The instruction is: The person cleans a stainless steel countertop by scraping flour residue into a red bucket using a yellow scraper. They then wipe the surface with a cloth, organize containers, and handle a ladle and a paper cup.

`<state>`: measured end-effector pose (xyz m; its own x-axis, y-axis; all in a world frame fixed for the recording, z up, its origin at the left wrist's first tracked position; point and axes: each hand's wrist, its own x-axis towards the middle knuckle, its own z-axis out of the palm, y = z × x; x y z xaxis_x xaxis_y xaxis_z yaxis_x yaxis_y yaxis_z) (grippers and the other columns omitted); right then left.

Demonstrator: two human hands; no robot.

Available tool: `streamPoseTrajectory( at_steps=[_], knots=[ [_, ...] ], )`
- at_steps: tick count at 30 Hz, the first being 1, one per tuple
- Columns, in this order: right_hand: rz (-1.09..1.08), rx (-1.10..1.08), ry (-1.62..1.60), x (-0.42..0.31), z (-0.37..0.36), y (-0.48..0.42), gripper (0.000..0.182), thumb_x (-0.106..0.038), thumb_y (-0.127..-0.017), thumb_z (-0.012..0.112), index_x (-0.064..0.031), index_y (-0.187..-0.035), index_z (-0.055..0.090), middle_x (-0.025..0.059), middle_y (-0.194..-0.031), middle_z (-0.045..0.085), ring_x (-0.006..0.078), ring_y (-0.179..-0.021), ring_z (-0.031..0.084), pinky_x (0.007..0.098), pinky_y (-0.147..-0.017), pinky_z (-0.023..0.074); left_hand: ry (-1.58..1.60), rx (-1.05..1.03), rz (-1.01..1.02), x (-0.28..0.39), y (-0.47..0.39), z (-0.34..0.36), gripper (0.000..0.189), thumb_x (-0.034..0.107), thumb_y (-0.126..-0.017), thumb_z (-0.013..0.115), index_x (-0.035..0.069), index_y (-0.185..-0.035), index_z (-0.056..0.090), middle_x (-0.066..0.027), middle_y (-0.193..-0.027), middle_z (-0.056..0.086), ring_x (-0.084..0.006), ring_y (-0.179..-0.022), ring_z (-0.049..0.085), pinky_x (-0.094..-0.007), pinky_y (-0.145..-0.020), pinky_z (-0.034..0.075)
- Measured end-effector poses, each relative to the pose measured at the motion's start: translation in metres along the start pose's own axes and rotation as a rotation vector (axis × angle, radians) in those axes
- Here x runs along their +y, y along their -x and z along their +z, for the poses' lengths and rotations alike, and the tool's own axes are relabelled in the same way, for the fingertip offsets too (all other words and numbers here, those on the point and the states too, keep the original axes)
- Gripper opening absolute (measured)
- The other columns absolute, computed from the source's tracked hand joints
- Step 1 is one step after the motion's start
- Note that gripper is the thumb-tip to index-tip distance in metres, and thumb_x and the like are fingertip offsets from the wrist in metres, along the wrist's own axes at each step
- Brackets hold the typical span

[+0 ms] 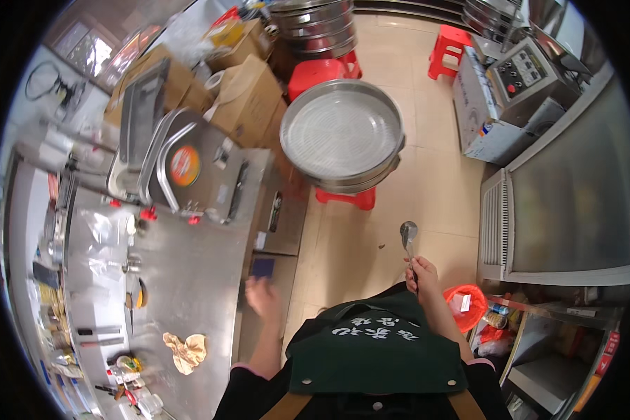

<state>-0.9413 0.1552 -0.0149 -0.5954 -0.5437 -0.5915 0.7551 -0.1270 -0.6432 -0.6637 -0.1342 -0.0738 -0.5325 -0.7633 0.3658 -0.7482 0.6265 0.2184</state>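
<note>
My right hand (424,275) grips a metal ladle (409,231) by its handle, with the bowl pointing away from me over the tiled floor. Blurred by motion, my left hand (263,297) hangs beside the front edge of the stainless steel counter (189,289) and appears to hold nothing. Ahead of me, a large round metal steamer tray (341,131) with a perforated base tops a short stack on a red plastic stool (354,199). A crumpled tan cloth (185,353) lies on the counter to my left.
Metal trays and lids (205,173) lean at the counter's far end, near cardboard boxes (249,100). More steamers (312,26) stand behind. On the right are a machine with a control panel (520,73), a glass-topped cabinet (567,210) and a red-lined bin (464,307).
</note>
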Motion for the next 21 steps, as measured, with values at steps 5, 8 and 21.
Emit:
streamPoseTrajectory(
  at_steps=[5,8,21],
  knots=[
    [-0.083,0.141,0.02,-0.114,-0.086,-0.013,0.021,-0.02,-0.092,0.04,-0.0021,-0.099,0.047,0.0008,-0.055,0.043,0.0073,-0.034,0.031,0.0206,-0.031,0.0233,0.34,-0.325,0.275,0.183,-0.03,0.044,0.032,0.011,-0.072,0.06,0.007,-0.103,0.054,-0.02,-0.117,0.046,-0.0371,-0.109,0.043,-0.0454,-0.092,0.034],
    [-0.17,0.225,-0.044,-0.169,-0.133,-0.039,0.02,-0.021,-0.092,0.04,-0.0027,-0.099,0.048,0.0001,-0.055,0.042,0.0067,-0.034,0.031,0.0199,-0.031,0.0235,0.436,-0.458,0.281,0.244,-0.067,0.059,0.029,0.014,-0.072,0.061,0.007,-0.1,0.056,-0.019,-0.115,0.048,-0.0353,-0.107,0.045,-0.0421,-0.09,0.037],
    [-0.221,0.347,0.053,-0.422,-0.193,-0.262,0.017,-0.019,-0.09,0.044,-0.0052,-0.097,0.052,-0.0025,-0.054,0.041,0.0041,-0.035,0.032,0.0182,-0.031,0.0229,0.737,-0.458,-0.14,0.466,-0.293,0.27,0.022,0.012,-0.072,0.06,0.004,-0.093,0.06,-0.0121,-0.086,0.057,-0.0235,-0.079,0.055,-0.033,-0.071,0.045]
  ],
)
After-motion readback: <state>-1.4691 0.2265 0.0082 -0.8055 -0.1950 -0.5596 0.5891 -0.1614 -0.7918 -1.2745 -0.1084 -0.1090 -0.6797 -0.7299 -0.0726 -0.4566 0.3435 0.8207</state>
